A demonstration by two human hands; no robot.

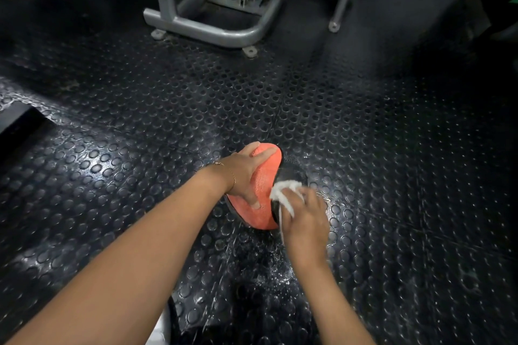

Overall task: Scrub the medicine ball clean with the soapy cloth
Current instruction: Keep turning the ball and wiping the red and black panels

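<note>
Studded black rubber floor [145,126] fills the view, wet and flecked with white suds near its front edge. Fingers [309,202] of the right hand [305,216] are curled together around a white cloth [283,193], pressing it to the dark side of the ball; that hand is blurred. Fingers [265,152] of the left hand [246,173] are spread apart, flat on the orange face of the medicine ball [262,190], which rests on the floor near its middle. A thin bracelet [228,169] circles the left wrist. Grey machine frame [224,28] stands at the floor's far edge.
</note>
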